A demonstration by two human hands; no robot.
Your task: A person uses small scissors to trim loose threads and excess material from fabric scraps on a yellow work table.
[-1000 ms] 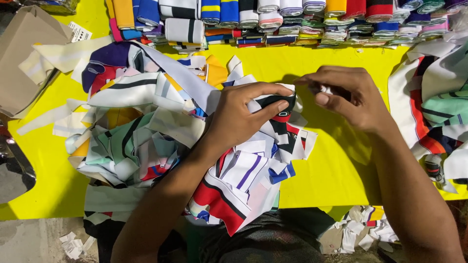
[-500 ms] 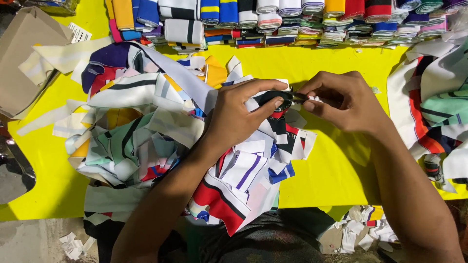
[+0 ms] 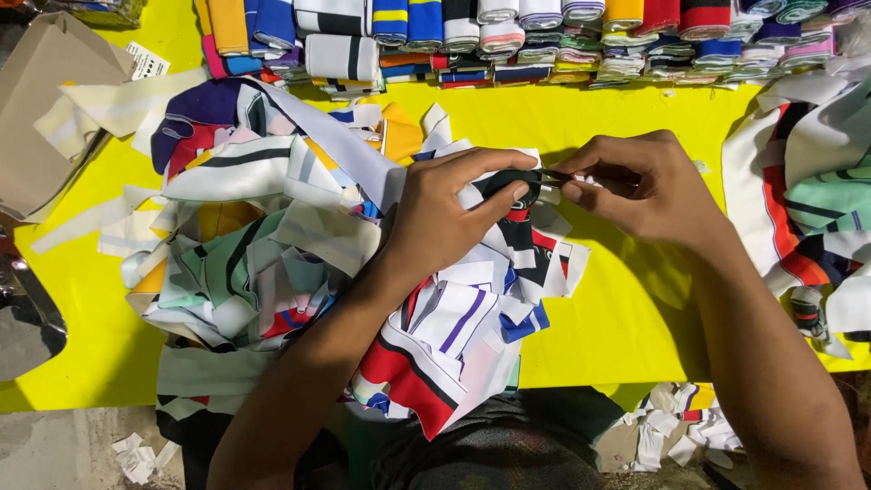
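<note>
- Left hand (image 3: 454, 213): positioned over the right edge of the loose fabric heap, fingers curled, thumb and forefinger pinched on a small black fabric strip (image 3: 508, 181).
- Right hand (image 3: 644, 186): positioned just beside the left hand, fingertips pinched on the other end of the same strip; a small light-coloured part shows between the two sets of fingertips, too small to identify.
- Hand relation: both hands are brought together at the strip, fingertips almost touching, each clamped on it.
- Strip location: held slightly above the yellow table (image 3: 626, 299), at the upper right corner of the heap.
- Heap of fabric strips (image 3: 272, 245): white, black, red, blue, green and yellow pieces, piled loosely on the left and centre of the table, partly under the left forearm.
- Row of rolled fabric bands (image 3: 508, 36): stacked side by side along the far edge of the table, in many colours.
- Second fabric pile (image 3: 817, 191): lies at the right edge of the table, well apart from the hands.
- Brown cardboard piece (image 3: 45, 118): lies at the far left of the table.
- Fabric offcuts (image 3: 671, 426): scattered on the floor below the near table edge.
</note>
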